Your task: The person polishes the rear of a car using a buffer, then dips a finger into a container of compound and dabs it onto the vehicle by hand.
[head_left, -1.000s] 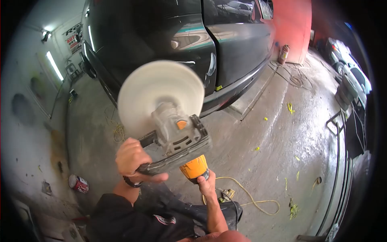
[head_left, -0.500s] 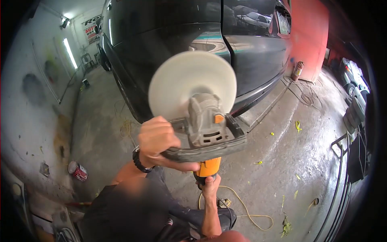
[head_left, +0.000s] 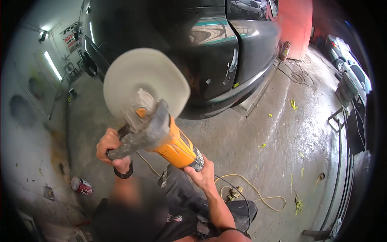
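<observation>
Between my two hands is an orange and grey car polisher (head_left: pixel 175 147) with a wide white foam pad (head_left: pixel 141 72). The fingers of my left hand (head_left: pixel 109 146) wrap around its black side handle at the left. Around the rear end of the body, my right hand (head_left: pixel 202 174) is closed, thumb on top. The pad faces a glossy black car (head_left: pixel 205 64) and overlaps its dark panel in view; whether they touch I cannot tell. Small light marks show on the car near its panel gap.
On the floor a yellow cord (head_left: pixel 258 193) loops to the right of my knee. A paint can (head_left: pixel 82 186) lies by the left wall. Farther right are a fire extinguisher (head_left: pixel 286 51), coiled hose (head_left: pixel 299 76), scraps of yellow-green tape (head_left: pixel 293 105) and a metal rack (head_left: pixel 338 161).
The polisher has swung to the left and tilted, its pad now farther left and its body showing more. Both hands keep their hold. The view has shifted, with more floor showing.
</observation>
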`<control>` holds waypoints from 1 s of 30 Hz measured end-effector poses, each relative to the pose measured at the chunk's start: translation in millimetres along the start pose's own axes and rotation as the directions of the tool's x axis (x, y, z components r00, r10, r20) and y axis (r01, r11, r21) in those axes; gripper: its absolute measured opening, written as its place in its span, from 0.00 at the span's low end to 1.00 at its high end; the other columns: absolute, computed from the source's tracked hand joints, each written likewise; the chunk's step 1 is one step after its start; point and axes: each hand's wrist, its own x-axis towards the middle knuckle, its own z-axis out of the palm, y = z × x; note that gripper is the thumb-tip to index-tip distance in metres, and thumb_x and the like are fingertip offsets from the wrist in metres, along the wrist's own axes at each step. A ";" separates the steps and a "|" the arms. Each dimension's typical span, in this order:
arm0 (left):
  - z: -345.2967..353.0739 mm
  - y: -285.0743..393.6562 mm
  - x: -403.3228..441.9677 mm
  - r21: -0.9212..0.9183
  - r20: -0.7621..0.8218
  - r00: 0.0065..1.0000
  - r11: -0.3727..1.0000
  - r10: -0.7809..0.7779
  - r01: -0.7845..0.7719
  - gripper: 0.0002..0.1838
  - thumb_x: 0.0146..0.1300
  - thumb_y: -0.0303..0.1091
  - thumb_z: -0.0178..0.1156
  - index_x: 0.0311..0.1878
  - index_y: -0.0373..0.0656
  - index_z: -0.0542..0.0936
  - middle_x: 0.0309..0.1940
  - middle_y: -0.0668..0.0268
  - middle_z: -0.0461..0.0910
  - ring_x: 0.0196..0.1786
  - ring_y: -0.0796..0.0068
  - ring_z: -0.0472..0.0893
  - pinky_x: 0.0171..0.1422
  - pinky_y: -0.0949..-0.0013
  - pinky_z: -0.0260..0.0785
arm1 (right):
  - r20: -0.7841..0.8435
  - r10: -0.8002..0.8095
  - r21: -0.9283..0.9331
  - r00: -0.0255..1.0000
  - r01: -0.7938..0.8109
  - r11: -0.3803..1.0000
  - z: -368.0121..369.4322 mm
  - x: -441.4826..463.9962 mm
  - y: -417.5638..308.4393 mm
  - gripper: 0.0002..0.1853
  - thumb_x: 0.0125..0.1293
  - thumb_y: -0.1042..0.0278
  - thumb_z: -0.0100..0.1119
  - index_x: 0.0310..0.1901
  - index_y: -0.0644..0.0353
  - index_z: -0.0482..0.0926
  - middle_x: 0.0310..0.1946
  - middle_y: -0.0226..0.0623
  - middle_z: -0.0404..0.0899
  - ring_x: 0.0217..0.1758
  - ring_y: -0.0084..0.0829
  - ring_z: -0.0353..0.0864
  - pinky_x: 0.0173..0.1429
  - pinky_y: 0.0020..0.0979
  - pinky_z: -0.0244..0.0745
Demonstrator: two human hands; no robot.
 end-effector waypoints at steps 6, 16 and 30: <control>-16.1 -3.1 -1.4 0.090 0.013 1.000 0.996 0.016 -0.017 0.39 0.60 0.73 0.61 0.21 0.42 0.67 0.13 0.72 0.62 0.17 0.79 0.61 0.27 0.70 0.52 | 0.036 0.004 0.003 0.999 -0.004 1.000 13.5 7.4 0.3 0.44 0.49 0.31 0.73 0.54 0.66 0.81 0.40 0.53 0.87 0.47 0.51 0.87 0.51 0.42 0.79; 38.1 50.9 34.7 0.032 0.366 0.920 0.986 0.139 -0.162 0.35 0.42 0.68 0.78 0.21 0.46 0.71 0.13 0.75 0.64 0.15 0.75 0.63 0.26 0.70 0.54 | -0.036 -0.022 0.564 0.999 0.038 0.825 10.0 -23.9 28.6 0.41 0.56 0.35 0.73 0.55 0.69 0.79 0.41 0.36 0.85 0.40 0.29 0.85 0.43 0.30 0.78; 216.2 109.2 64.6 0.097 0.608 0.768 0.941 0.201 -0.323 0.28 0.42 0.53 0.83 0.18 0.47 0.72 0.13 0.71 0.70 0.15 0.68 0.67 0.24 0.68 0.57 | 0.048 0.059 0.787 0.997 -0.074 0.613 -47.9 -15.1 19.5 0.55 0.57 0.10 0.39 0.53 0.65 0.75 0.22 0.37 0.76 0.15 0.28 0.74 0.22 0.27 0.71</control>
